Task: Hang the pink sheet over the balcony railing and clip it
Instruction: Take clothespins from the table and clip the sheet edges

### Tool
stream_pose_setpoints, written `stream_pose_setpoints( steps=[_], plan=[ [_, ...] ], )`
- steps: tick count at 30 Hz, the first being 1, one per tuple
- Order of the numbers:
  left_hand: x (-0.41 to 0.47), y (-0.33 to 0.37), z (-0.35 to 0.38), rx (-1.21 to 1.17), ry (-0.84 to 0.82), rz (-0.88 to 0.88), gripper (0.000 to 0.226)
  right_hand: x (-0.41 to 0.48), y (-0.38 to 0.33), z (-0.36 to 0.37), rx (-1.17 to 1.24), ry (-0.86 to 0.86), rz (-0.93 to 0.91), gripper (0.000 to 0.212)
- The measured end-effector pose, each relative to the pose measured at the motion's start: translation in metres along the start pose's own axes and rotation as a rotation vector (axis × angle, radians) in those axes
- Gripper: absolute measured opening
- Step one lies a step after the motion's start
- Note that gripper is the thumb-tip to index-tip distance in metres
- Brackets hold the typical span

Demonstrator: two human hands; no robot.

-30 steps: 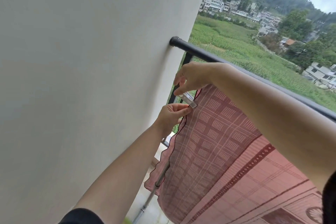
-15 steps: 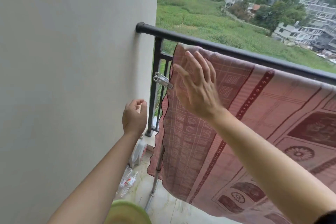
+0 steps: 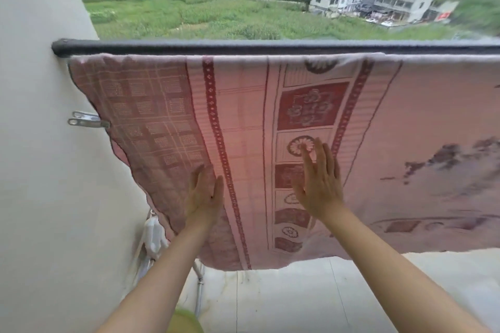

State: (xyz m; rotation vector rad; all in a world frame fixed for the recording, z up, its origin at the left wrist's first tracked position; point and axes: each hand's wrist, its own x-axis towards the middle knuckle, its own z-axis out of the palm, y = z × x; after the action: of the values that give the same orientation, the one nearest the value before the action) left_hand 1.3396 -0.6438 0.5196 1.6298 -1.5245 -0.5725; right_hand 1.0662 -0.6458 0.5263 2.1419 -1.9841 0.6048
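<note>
Fingers on both hands are straight and flat, gripping nothing: left hand and right hand lie against the pink sheet, which hangs over the dark railing. Metal clip bites its left edge, beside the wall.

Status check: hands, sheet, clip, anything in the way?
Left hand and right hand open, flat against the pink sheet. Sheet draped over the railing, clip on its left edge. Nothing in the way.
</note>
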Motion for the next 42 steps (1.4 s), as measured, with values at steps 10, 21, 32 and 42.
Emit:
stream_pose_setpoints(
  steps=[10,21,32,42],
  plan=[
    [-0.106,0.229,0.252,0.181,-0.283,0.288,0.058,-0.17,0.311,-0.12,-0.078,0.059,0.349,0.081],
    [-0.252,0.433,0.526,0.26,-0.598,0.685,0.066,-0.334,0.603,-0.216,-0.135,0.126,0.874,0.086],
    [-0.3,0.663,0.847,0.173,-0.769,1.021,0.072,-0.387,0.891,-0.273,-0.293,0.096,1.184,0.088],
    [-0.42,0.868,1.082,0.125,-0.952,1.324,0.069,-0.474,1.108,-0.354,-0.365,0.216,1.472,0.09]
  ],
)
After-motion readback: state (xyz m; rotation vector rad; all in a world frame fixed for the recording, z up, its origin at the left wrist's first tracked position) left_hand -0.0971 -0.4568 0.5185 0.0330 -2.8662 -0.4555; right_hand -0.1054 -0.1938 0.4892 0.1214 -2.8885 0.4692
